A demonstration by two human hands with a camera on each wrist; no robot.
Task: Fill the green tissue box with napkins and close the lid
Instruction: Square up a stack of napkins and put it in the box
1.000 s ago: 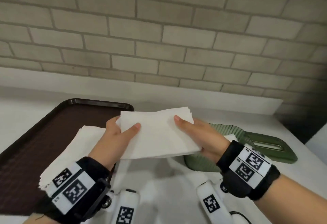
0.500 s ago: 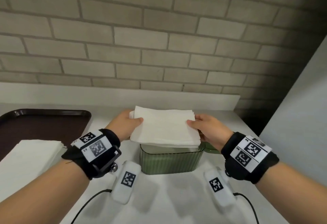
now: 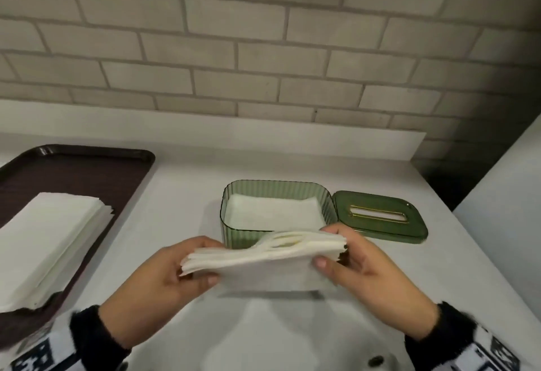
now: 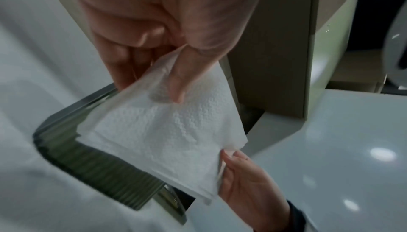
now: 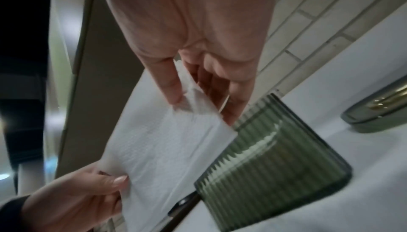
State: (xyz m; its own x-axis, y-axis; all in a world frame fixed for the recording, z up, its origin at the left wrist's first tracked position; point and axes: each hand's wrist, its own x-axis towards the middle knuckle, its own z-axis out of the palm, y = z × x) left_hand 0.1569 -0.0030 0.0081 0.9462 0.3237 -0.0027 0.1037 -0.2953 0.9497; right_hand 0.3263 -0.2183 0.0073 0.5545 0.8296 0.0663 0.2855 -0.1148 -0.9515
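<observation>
Both hands (image 3: 263, 277) pinch napkin stack (image 3: 263, 256), fronting green tissue box (image 3: 275, 195); lid (image 3: 380, 218) beside.

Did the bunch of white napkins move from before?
Yes. The bunch of white paper napkins came back from over the ribbed green tissue box toward the person; both hands hold it.

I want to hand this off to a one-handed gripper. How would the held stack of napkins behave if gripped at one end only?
The napkin stack would probably droop: even with the left hand and right hand holding both ends, it bows. Its sheets fan apart near the right end, so some may slip out. It looks light.
</observation>
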